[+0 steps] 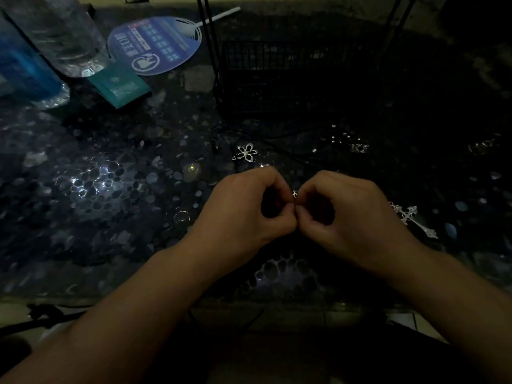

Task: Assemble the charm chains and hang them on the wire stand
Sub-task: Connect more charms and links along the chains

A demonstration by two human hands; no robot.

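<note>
Near the front edge of the dark pebble-patterned table (116, 173), we have our left hand (243, 209) and right hand (349, 212) brought together, fingertips meeting, both pinching a tiny silver piece (294, 193) that glints between them; it is too small and dim to say whether it is a clasp or a link. We judge the job barely begun: the flower charm (247, 152) lies loose just beyond our hands, the cross charm (413, 219) lies loose to the right, more small bits (359, 148) sit farther back, and we see nothing hanging on the wire stand (291, 76) behind. Room to work is fair around our hands, though the table edge runs close under our wrists, and bottles (52, 37), a fan (155, 45) and a teal packet (120, 84) crowd the far left.
</note>
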